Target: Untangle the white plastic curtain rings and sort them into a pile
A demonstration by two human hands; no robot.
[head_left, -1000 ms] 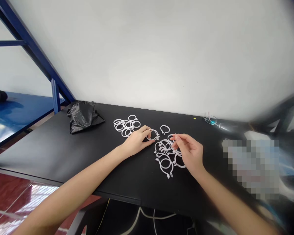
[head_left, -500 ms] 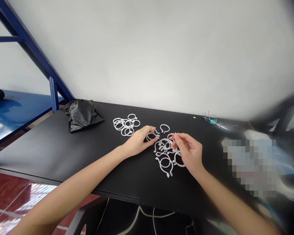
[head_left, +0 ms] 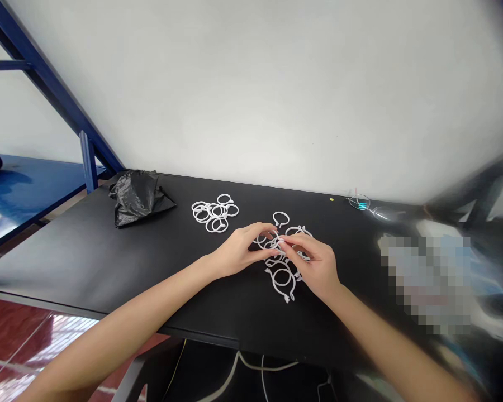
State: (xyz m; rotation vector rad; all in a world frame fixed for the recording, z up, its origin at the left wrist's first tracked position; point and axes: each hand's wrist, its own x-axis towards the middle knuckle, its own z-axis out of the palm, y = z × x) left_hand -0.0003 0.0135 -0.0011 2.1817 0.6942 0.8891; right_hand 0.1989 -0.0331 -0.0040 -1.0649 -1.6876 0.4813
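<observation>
I'd call this a small workroom, perhaps an office corner; from where I stand I can't tell which. A long black surface (head_left: 88, 251) runs along a plain white wall (head_left: 251, 100), small white rings (head_left: 212, 211) strewn on it, cables (head_left: 272, 369) showing beneath. Off to the left there's a blue metal frame (head_left: 58, 95) and a glossy blue surface (head_left: 37, 187), with red floor tiles (head_left: 17, 329) below.

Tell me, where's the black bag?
In the head view, the black bag sits on the left side of the table, close to the wall, left of a bunch of white rings.
</observation>
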